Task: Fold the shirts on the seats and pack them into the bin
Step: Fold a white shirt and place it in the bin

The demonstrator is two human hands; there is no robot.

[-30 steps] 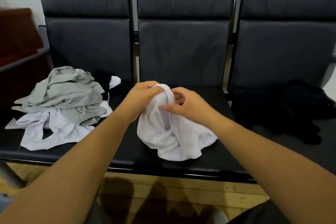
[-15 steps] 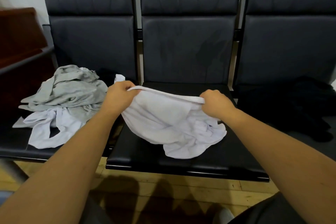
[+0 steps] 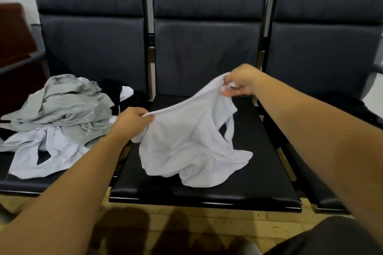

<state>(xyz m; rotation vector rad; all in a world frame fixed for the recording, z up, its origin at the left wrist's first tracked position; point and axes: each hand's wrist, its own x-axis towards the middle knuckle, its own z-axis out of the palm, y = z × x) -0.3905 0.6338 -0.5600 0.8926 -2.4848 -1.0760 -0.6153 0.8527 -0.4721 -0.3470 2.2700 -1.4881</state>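
Observation:
A crumpled white shirt [image 3: 186,147] hangs over the middle seat [image 3: 248,188], its lower part resting on the cushion. My left hand [image 3: 132,122] pinches one end of its hem at the seat's left edge. My right hand [image 3: 240,83] grips the other end, raised higher toward the backrest, so the edge is stretched between them. On the left seat lies a heap with a grey shirt [image 3: 68,107] on top and another white shirt [image 3: 41,151] under it. No bin is in view.
Dark clothing [image 3: 352,107] lies on the right seat, mostly hidden by my right forearm. Black fabric [image 3: 116,91] shows behind the grey heap. A brown wooden piece of furniture [image 3: 14,47] stands at far left. Wooden floor [image 3: 186,219] lies below the seats.
My hands have spread apart along the white shirt's edge. The right hand has risen up and to the right, stretching the fabric and lifting part of the shirt off the seat.

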